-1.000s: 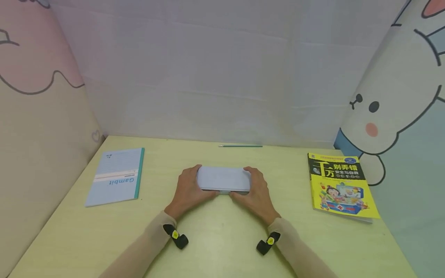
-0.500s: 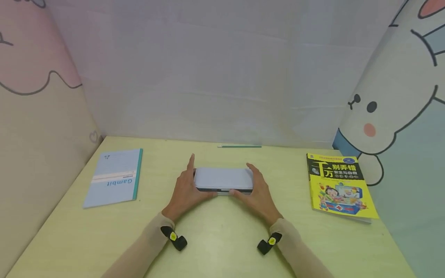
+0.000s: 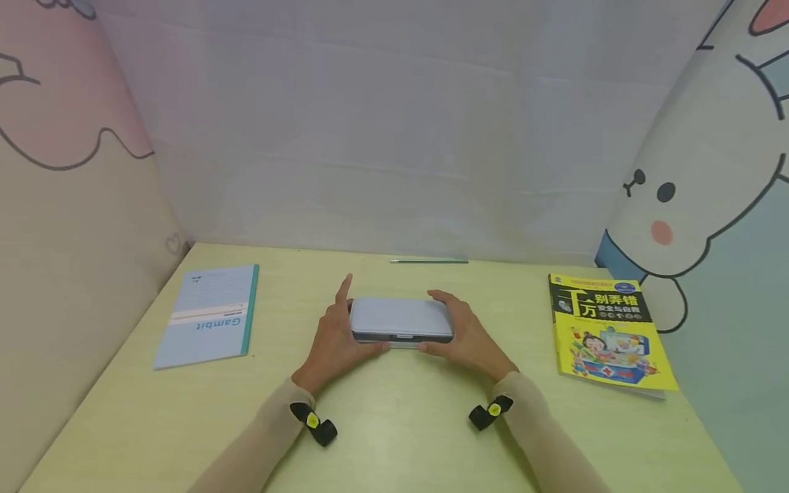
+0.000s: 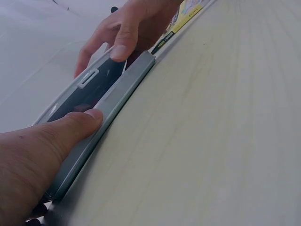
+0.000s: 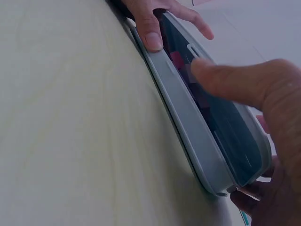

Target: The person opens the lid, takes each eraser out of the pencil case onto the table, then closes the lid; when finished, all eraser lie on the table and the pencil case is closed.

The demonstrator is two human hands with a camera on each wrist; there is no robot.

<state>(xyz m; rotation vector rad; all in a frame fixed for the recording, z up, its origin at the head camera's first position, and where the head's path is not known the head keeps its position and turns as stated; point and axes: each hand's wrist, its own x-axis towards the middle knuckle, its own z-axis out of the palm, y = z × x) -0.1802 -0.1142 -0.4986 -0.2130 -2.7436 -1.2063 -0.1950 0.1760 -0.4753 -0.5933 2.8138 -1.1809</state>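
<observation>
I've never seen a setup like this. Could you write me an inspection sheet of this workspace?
Surface: pale wood-look table.
Job's things: grey case with a white lid, slightly raised along the front; something dark and pinkish inside, too unclear to name.
Clutter: Gambit notebook on the left, green pencil near the far edge, yellow book on the right.
Grippers: none, bare human hands; left hand holds the case's left end, right hand its right end. Black strap on each wrist.
Cables: nothing seen.
Surroundings: whitish cloth behind, cartoon-printed wall on the right, another on the left.
</observation>
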